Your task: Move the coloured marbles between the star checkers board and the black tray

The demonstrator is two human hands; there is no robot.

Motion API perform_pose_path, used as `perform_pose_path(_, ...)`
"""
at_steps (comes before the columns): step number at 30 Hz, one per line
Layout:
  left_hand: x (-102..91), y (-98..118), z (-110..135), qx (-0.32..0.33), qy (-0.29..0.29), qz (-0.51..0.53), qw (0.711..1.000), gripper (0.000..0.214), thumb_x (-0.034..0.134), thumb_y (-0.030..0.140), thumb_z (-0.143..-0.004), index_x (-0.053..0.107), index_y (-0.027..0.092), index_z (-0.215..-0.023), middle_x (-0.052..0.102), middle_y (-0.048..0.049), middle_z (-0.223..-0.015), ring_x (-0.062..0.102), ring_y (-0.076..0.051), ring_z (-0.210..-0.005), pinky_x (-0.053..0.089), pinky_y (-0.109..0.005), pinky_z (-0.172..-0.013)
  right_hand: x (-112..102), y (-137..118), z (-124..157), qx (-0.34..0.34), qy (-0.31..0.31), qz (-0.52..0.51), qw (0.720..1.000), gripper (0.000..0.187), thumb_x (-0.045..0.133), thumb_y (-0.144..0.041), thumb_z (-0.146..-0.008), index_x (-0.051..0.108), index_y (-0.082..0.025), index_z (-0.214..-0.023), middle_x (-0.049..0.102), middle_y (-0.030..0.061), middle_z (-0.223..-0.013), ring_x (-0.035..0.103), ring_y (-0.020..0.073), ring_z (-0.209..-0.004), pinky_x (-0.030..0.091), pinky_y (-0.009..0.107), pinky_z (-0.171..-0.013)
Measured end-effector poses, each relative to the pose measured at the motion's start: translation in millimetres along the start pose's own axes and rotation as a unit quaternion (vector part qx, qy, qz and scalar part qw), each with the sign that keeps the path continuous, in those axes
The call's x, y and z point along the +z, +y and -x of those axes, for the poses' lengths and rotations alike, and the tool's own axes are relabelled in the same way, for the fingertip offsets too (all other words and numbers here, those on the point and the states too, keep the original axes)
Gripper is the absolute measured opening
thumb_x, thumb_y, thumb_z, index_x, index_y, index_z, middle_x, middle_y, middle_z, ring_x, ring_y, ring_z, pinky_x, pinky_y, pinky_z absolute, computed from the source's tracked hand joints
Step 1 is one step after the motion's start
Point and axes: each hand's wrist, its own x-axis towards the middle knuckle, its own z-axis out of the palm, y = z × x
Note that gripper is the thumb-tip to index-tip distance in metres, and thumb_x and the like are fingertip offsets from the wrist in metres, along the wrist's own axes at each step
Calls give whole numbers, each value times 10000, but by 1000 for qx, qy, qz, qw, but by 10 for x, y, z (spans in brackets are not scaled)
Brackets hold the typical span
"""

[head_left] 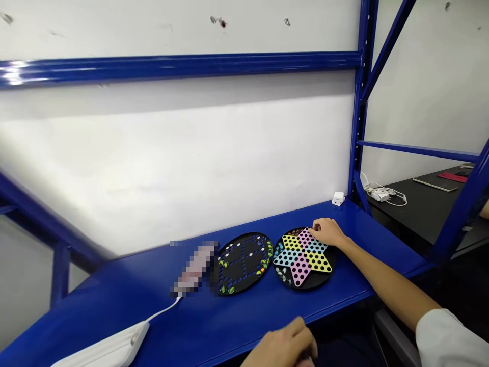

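Note:
A round black Chinese checkers board (pixel 324 280) with a star of pink, yellow and light-blue points lies on the blue shelf. Marbles sit in its side compartments: blue ones (pixel 278 248) at the left, clear ones (pixel 283 274) at the lower left. My right hand (pixel 327 231) is at the board's upper right rim, fingers bent down and closed; their tips and anything between them are hidden. At the front edge of the shelf, my left hand (pixel 282 344) is curled with the fingers together, its inside out of sight.
Left of the board lies a dark perforated oval board (pixel 244 270) with marbles. Beyond it are a blurred-out device (pixel 194 270) on a white cable (pixel 164 309) and a white power strip (pixel 110 349). A charger (pixel 338 199) stands near the blue post (pixel 355 153).

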Motion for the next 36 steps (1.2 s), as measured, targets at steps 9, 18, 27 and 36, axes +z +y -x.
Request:
perform_pose_path(9,-592,-516,-427,-84,201,-85,972,171,487,305,-942,637,238,-891,660,-11,-945,622,-169,-892,455,-260,-765,2,-20,3,0,-4,-2,1000,241,567,-368,-870,638,-207,-705,674,2,-737,574,140,-699,319,258,-686)
perform_pose_path(18,-590,-570,-320,-98,174,-34,979,314,744,436,-732,630,245,-955,627,-1,-1017,596,-170,-834,453,-268,-734,32,-35,6,-4,5,35,999,318,543,-377,-888,624,-188,-645,665,21,-710,570,149,-700,315,275,-738)
perform_pose_path(27,-1031,-838,-557,-88,149,-101,980,220,687,342,-755,668,241,-950,664,-12,-1010,620,-211,-890,450,-295,-754,11,3,4,11,13,56,998,302,544,-354,-870,589,-183,-626,646,18,-686,559,147,-683,280,266,-689)
perform_pose_path(36,-1028,-1571,-674,-223,316,-22,922,361,368,357,-919,631,197,-1107,684,-75,-1138,625,-230,-1029,473,-359,-924,13,13,5,21,11,42,999,343,540,-342,-854,530,-193,-545,593,14,-596,524,136,-597,276,251,-595)
